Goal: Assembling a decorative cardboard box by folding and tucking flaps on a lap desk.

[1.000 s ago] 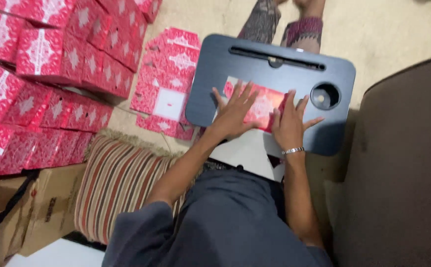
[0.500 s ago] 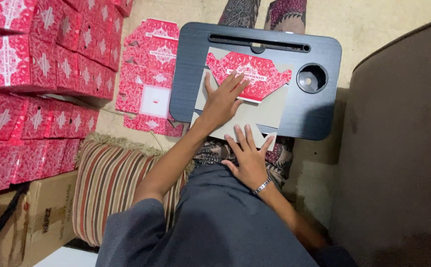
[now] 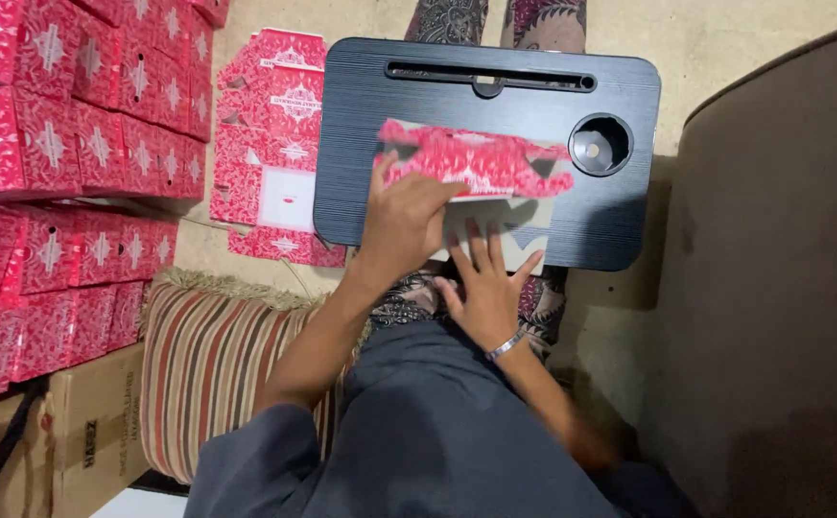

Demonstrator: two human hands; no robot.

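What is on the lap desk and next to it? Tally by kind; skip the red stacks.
Black lap desk: 1
Red carton blank: 1
Hands, left hand and right hand: 2
Striped cushion: 1
Total: 5

Red patterned carton blank (image 3: 476, 163): unassembled, partly folded, red printed face up along its far portion, grey unprinted inner face showing nearer the body. Far edge notched with flaps. Lies beneath and just beyond the left hand (image 3: 409, 216); its grey portion sits under the right hand (image 3: 485, 288) fingertips.
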